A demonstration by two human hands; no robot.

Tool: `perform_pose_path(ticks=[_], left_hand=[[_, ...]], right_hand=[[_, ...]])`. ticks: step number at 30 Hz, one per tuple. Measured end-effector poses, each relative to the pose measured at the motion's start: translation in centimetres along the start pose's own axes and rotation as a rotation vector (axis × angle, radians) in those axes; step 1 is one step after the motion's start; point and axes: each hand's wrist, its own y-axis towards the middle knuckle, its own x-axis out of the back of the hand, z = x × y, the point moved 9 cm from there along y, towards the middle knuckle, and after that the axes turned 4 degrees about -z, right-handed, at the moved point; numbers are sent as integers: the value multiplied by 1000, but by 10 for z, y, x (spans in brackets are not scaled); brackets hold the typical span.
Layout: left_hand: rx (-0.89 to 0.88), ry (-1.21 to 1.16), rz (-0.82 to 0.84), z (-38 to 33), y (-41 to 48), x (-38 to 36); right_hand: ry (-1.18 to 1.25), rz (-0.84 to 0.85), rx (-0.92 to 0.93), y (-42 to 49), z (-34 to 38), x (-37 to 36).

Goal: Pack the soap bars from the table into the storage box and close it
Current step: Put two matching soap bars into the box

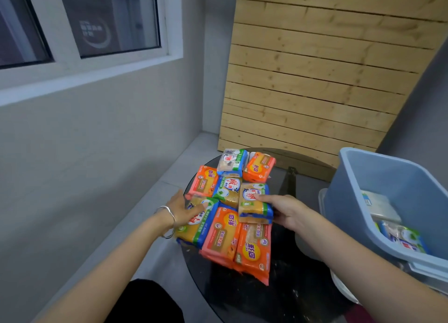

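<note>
A person is leaning over a round dark glass table (286,296) in the lower middle of the frame, where eight wrapped soap packs are lying packed edge to edge. The left hand (180,207), with a silver bangle (167,216) on its wrist, is spreading flat with fingers wide over a blue-and-green soap pack (194,228) at the left edge of the cluster; it is touching the pack but not gripping it. The right hand (284,210) is closing around another blue-and-green soap pack (254,202) at the right edge, thumb on top and the other fingers tucked behind, so the grasp looks begun, though the pack is apparently lying on the table. Orange soap packs (253,248) are filling the near side and two more packs are sitting at the far side. The blue storage box (378,177) is standing open at the right of the frame, with a few packed soaps (403,239) showing inside. Judging by this, packing is only partly done: most bars are waiting on the table, and the lid, seemingly the pale piece under the box, is not yet fitted.
</note>
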Motion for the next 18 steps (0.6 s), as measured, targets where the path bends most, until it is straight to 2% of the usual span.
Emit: perform_pose_path(ticks=[3, 10, 18], left_hand=[[-50, -69, 71, 2, -14, -9], [-110, -28, -37, -3, -31, -9], [-137, -249, -109, -16, -39, 6]], right_hand=[[7, 43, 33, -14, -6, -4], [36, 157, 17, -37, -34, -40], [67, 171, 31, -40, -38, -44]])
